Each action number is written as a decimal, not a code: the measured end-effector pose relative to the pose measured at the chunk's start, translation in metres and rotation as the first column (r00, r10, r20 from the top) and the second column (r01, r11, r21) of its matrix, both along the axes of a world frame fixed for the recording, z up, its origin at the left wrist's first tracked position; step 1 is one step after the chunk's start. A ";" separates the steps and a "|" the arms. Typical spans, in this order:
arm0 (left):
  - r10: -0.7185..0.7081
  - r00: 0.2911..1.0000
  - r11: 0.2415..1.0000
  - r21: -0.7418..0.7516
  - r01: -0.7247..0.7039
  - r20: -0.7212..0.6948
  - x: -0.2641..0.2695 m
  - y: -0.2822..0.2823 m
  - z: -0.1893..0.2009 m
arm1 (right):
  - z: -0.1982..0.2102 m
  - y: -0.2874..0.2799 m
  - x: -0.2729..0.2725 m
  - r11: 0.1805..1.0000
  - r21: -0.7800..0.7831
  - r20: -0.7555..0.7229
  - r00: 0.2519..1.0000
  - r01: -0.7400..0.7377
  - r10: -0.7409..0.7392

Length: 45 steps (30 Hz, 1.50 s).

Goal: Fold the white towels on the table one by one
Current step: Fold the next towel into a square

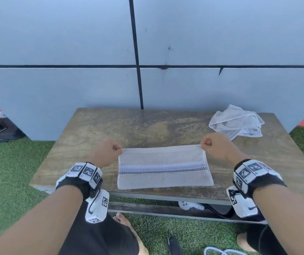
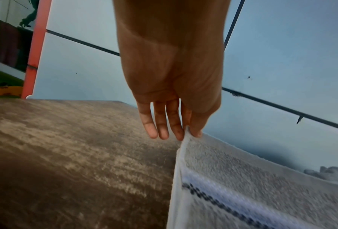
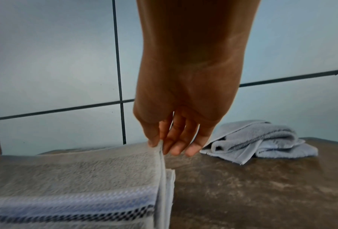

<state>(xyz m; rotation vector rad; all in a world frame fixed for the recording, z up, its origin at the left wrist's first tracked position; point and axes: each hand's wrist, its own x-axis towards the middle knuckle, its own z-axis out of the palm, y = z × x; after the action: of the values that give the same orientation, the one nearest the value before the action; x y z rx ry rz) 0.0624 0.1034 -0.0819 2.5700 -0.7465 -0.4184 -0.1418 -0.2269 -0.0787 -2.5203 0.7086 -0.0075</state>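
Towel [image 1: 164,167] w/ checkered stripe lies near front edge of table [image 1: 96,129], partly folded: right wrist view shows stacked layers at its right edge, so at least one fold judged done. Left hand [image 1: 105,152] pinches far left corner, thumb against forefinger, other fingers hanging loosely curled beside it. Right hand [image 1: 214,145] pinches far right corner the same way. Far edge is raised off table between the two hands; near part rests flat.

Progress, judged: early-to-mid. One towel is in hand and mid-fold, approx. one or two folds left. Second towel [image 1: 237,121] sits crumpled at far right corner of table, well apart from both hands, not yet folded. No finished, folded towel seen anywhere on table, so nothing counted as complete.

Containers: none on table; no basket, tray or bin in view. Dark bag-like item [image 1: 0,130] on grass left of table, contents not visible. Misc. white objects under table, too unclear to identify
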 end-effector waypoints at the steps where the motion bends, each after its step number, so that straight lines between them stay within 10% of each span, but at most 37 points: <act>1: 0.019 1.000 1.000 0.007 -0.019 0.016 0.001 -0.002 -0.003 | -0.004 0.001 0.004 1.000 -0.012 -0.014 1.000 0.022 -0.022; 9: 0.093 0.996 0.994 0.061 -0.092 -0.005 0.008 -0.019 -0.024 | -0.033 0.002 0.019 0.991 -0.074 -0.132 0.984 0.108 -0.118; 45: 0.003 0.948 0.941 0.319 -0.110 0.318 0.005 -0.049 -0.025 | -0.063 0.013 0.010 0.972 -0.105 0.153 0.969 0.212 -0.195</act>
<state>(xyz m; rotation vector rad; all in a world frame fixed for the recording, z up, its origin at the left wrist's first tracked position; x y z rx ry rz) 0.0679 0.0546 -0.1068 3.0176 -0.7578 -0.1213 -0.1317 -0.2136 -0.1417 -2.5172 0.9299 -0.3074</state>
